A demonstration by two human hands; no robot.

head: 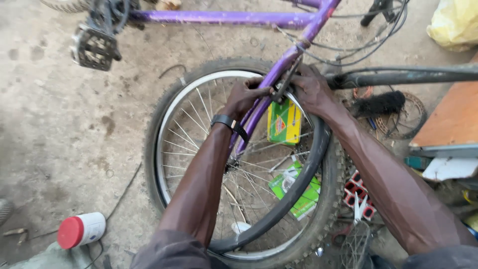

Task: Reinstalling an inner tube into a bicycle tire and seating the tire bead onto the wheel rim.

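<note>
A purple bicycle frame (279,69) lies over a spoked wheel (199,149) on the concrete floor. At the wheel's upper rim, the left hand (246,97) and right hand (311,89) close from either side on the brake arm (285,84), which slants along the frame between them, equally near both.

We are at a rough bicycle repair spot on bare, stained concrete (64,134). A purple bike (224,18) lies upturned with its wheel (179,149) on the ground, and around it we see patch boxes (284,122), a brush (378,103), a chainring (416,114), loose cables (348,50) and a red-capped can (82,230).
</note>
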